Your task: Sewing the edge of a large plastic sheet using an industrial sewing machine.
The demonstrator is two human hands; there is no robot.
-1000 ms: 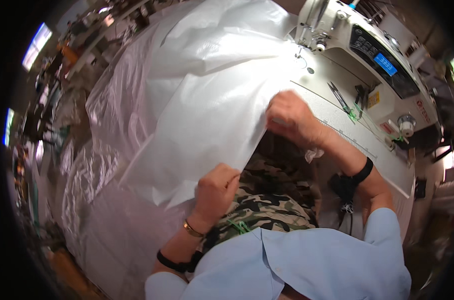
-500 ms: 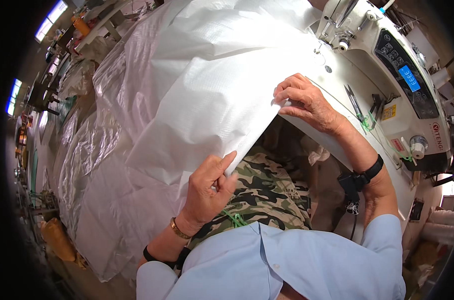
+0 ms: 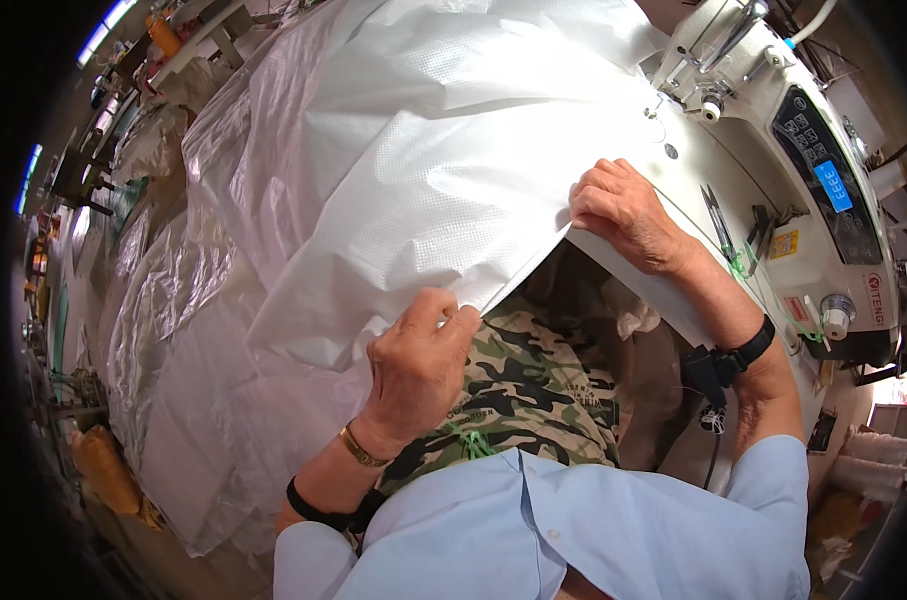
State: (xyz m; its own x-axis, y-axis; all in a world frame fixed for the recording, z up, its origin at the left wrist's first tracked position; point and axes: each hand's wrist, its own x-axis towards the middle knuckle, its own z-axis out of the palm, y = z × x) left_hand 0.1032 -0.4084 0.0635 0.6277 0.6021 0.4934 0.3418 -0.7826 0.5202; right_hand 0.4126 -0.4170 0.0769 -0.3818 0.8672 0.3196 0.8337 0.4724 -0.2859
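Observation:
A large white sheet of textured fabric (image 3: 423, 200) spreads over the sewing table and hangs down toward my lap. Its near edge runs slanting between my two hands. My left hand (image 3: 420, 360) pinches that edge at the lower end, thumb against bent fingers. Farther up and to the right, my right hand (image 3: 628, 215) grips the same edge with its fingers curled down, close to the table's front. A white sewing machine (image 3: 823, 190) stands at the right, with its needle area (image 3: 663, 115) beyond my right hand.
Thread snips (image 3: 718, 220) lie on the table (image 3: 678, 300) beside the machine, with green thread near them. Shiny, thin translucent sheeting (image 3: 188, 330) heaps at the left. Camouflage cloth (image 3: 533, 385) covers my lap. White thread cones (image 3: 873, 460) stand at the lower right.
The fingers of my left hand have closed more firmly on the edge, and the hand is slightly higher. My right hand's fingers have curled down over the fabric. The view has shifted slightly.

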